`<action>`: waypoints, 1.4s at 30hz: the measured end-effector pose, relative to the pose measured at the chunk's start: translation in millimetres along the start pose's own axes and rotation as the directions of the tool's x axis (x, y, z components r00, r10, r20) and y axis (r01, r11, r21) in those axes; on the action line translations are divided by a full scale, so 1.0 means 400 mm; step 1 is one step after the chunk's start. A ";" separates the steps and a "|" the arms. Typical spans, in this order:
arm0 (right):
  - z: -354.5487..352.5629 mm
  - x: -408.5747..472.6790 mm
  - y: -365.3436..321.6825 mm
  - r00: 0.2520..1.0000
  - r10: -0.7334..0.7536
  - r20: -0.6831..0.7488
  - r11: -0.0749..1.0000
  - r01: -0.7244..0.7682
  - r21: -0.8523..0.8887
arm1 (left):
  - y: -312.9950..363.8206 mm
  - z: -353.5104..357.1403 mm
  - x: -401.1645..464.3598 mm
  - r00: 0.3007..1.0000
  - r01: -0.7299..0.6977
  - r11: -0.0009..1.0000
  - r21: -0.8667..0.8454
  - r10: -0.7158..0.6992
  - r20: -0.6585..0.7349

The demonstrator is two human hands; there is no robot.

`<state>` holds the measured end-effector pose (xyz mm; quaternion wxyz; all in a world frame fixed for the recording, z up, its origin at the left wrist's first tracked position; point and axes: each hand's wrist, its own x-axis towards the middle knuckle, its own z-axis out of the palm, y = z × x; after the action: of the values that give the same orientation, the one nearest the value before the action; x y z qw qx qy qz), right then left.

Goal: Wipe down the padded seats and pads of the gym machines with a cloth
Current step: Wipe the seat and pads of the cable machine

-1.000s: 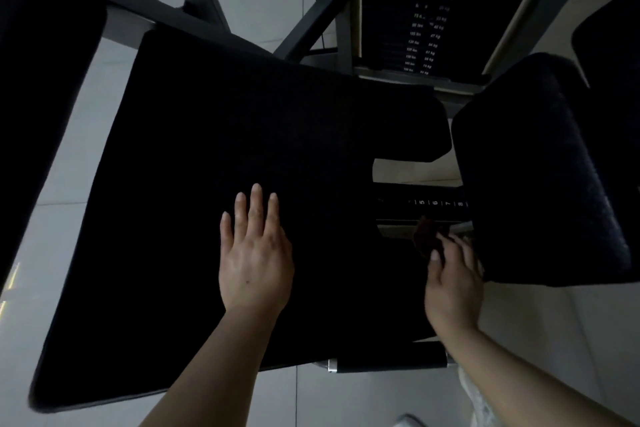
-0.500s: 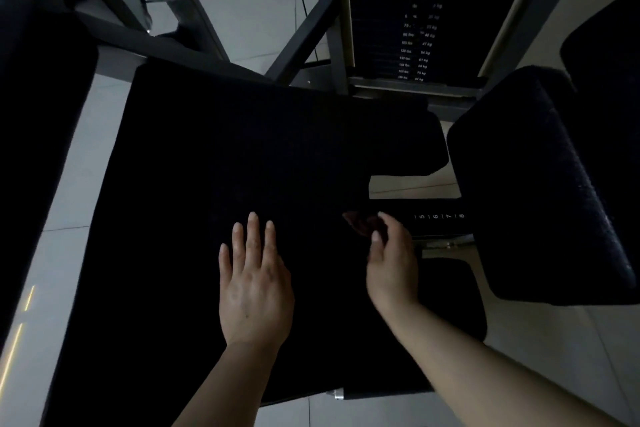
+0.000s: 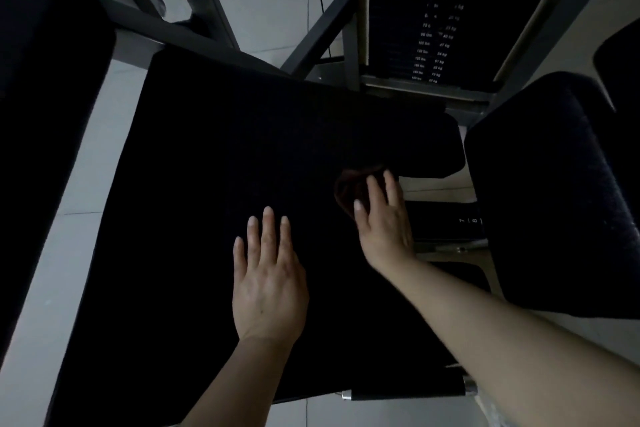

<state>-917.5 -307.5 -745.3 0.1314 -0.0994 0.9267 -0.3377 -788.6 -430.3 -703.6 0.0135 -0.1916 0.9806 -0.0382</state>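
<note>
A wide black padded seat (image 3: 207, 184) fills the middle of the view. My left hand (image 3: 268, 284) rests flat on it with fingers straight, near the seat's centre. My right hand (image 3: 382, 222) lies on a dark reddish-brown cloth (image 3: 348, 187) and presses it onto the seat's right part, close to the notch in the pad's edge. The cloth is mostly hidden under my fingers. A second black pad (image 3: 561, 191) stands to the right, apart from both hands.
A weight stack (image 3: 433, 28) with kg labels stands at the back between grey frame posts. A numbered adjuster bar (image 3: 446, 222) sits in the gap between seat and right pad. Another dark pad (image 3: 45, 114) runs down the left edge. Pale floor tiles lie below.
My right hand has carried the cloth from the gap by the right pad leftward and up onto the seat. My left hand has stayed flat in place.
</note>
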 end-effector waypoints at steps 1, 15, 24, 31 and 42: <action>-0.006 0.030 -0.011 1.000 0.019 -0.014 0.999 -0.019 0.029 | 0.000 0.001 0.001 1.000 -0.001 1.000 0.005 0.001 0.001; -0.151 -0.173 0.264 0.890 -0.343 0.300 0.826 0.438 -0.355 | -0.007 -0.001 0.000 1.000 -0.003 1.000 -0.012 0.002 -0.009; -0.102 -0.254 0.254 0.997 0.068 0.044 0.990 -0.063 -0.123 | 0.000 0.001 0.001 1.000 0.011 1.000 -0.021 -0.012 -0.016; -0.004 -0.304 0.061 0.997 -0.051 0.059 0.965 0.065 -0.254 | 0.000 0.002 -0.001 1.000 -0.001 1.000 -0.005 0.001 -0.023; -0.059 -0.243 0.249 0.961 0.174 -0.217 0.973 -0.201 -0.111 | 0.005 -0.001 0.002 0.999 0.018 1.000 -0.001 -0.018 -0.026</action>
<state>-842.6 -191.9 -776.0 0.0595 0.0161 0.9608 -0.2703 -790.1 -428.9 -703.3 0.0003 -0.2000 0.9790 -0.0403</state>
